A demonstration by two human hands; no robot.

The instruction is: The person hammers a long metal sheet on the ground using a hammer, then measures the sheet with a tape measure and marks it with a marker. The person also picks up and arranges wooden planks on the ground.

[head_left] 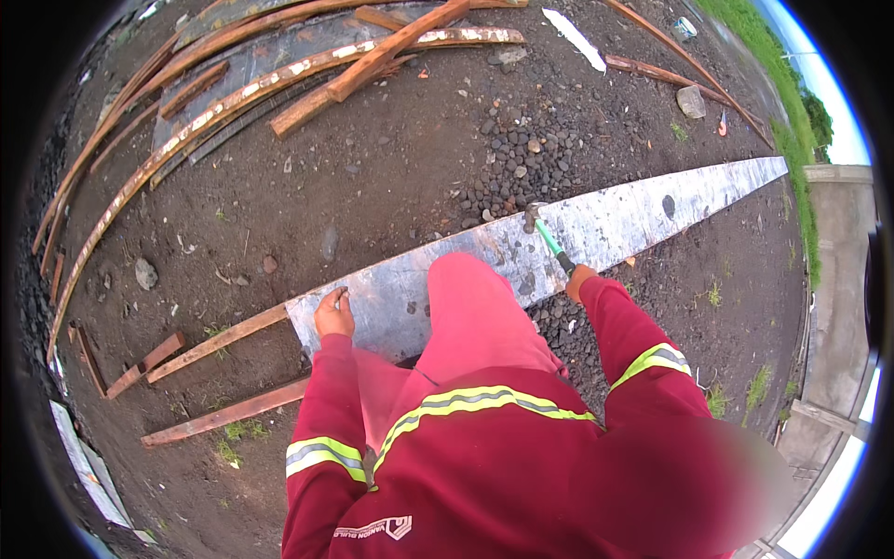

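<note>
A long grey weathered panel (652,207) lies across the ground on two reddish timbers (223,345), with my bent leg over it. My right hand (579,282) grips a hammer (551,239) by its green-and-black handle; the metal head is at the panel's far edge. My left hand (334,314) is over the panel's left end, fingers curled around a small dark item that I cannot make out.
Long timbers (382,56) and grey sheets lie piled at the upper left, with short offcuts (149,363) below. Gravel (521,149), a grey rock (690,102) and a white strip (573,37) lie beyond the panel. Grass and a concrete wall (833,307) border the right.
</note>
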